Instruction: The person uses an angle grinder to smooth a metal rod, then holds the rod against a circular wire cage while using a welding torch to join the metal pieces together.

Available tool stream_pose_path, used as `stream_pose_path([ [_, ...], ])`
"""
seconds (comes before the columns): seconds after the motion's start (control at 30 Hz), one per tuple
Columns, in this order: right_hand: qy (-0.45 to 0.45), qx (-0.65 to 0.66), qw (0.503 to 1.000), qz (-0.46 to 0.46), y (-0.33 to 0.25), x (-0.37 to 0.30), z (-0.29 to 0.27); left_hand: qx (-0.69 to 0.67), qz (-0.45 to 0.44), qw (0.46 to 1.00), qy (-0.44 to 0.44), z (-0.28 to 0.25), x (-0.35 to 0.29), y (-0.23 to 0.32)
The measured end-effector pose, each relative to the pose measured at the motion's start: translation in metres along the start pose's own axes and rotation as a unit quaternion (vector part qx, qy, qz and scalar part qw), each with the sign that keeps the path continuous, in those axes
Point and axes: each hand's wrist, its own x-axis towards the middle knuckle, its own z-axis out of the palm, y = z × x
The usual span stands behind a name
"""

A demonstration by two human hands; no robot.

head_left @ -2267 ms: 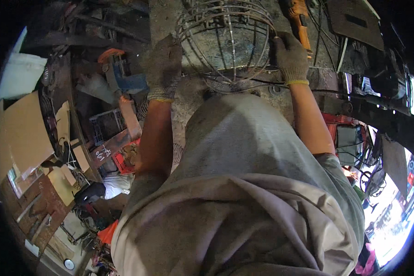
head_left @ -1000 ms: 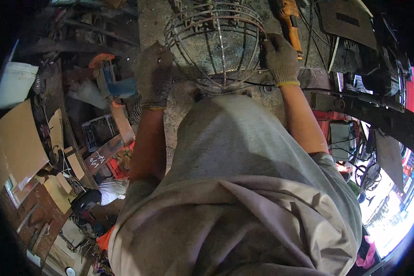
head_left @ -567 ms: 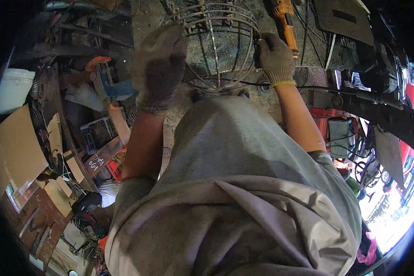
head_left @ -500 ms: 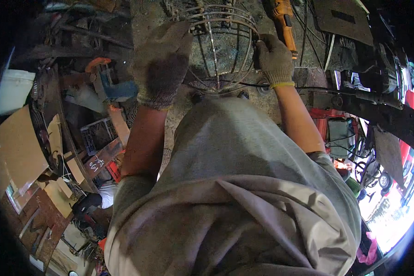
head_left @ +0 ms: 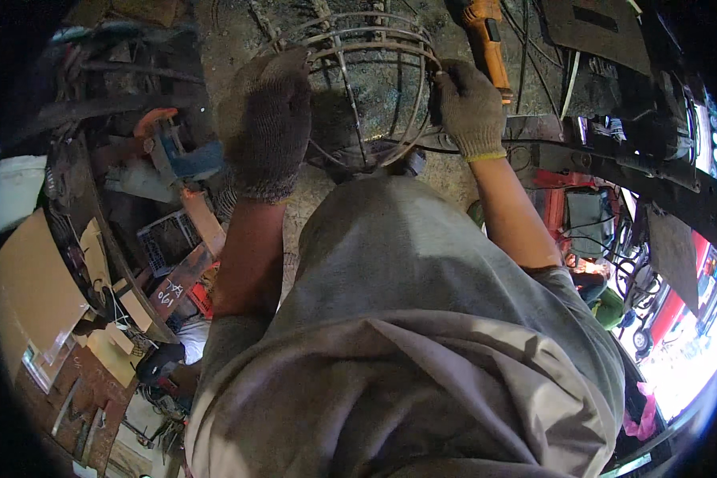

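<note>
A round cage-like wire frame [head_left: 384, 46] of bent metal rods stands on the worn work surface, close to the front of my body. Around its left side my left hand [head_left: 264, 127], in a dirty knit glove, is closed, with the fingertips mostly hidden. My right hand [head_left: 472, 110], gloved too, pinches the right end of the frame's rods between thumb and fingers. An orange power tool [head_left: 491, 49] lies just beyond my right hand, apart from it.
Several rods [head_left: 267, 24] lie at the far edge. A dark cable [head_left: 442, 148] crosses near my right wrist. To the left are a blue clamp-like tool [head_left: 193, 159], a plastic crate [head_left: 167, 239] and cardboard sheets [head_left: 40, 279]. A flat dark plate [head_left: 597, 32] sits at the far right.
The whole view has shifted slightly left. The wire frame leans a little more to the left, and my left hand has turned slightly with it. Both hands keep their hold.
</note>
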Motion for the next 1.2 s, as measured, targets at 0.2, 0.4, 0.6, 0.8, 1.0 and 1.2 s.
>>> stream_pose_path([
  [0.2, -0.018, 0.008, 1.0, 0.008, -0.001, 0.001, -0.002, -0.073, -0.034, 0.997, 0.003, -0.004, 0.001, 0.005],
  [0.4, -0.002, 0.0, 1.0, 0.007, -0.004, 0.0, -0.003, -0.123, -0.037, 0.992, 0.019, -0.006, 0.017, 0.003],
  [0.6, -0.006, -0.016, 1.0, 0.007, -0.003, 0.0, -0.002, -0.132, -0.02, 0.991, 0.028, -0.006, 0.017, 0.001],
  [0.8, -0.014, -0.017, 1.0, 0.014, -0.004, -0.001, -0.004, -0.131, -0.026, 0.991, 0.022, -0.01, 0.018, 0.004],
  [1.0, -0.015, -0.017, 1.0, 0.013, -0.004, 0.0, -0.003, -0.14, -0.026, 0.99, 0.005, -0.011, 0.017, 0.003],
  [1.2, -0.028, 0.019, 0.999, 0.03, -0.006, 0.001, -0.007, -0.151, -0.029, 0.988, -0.002, -0.014, 0.016, 0.003],
])
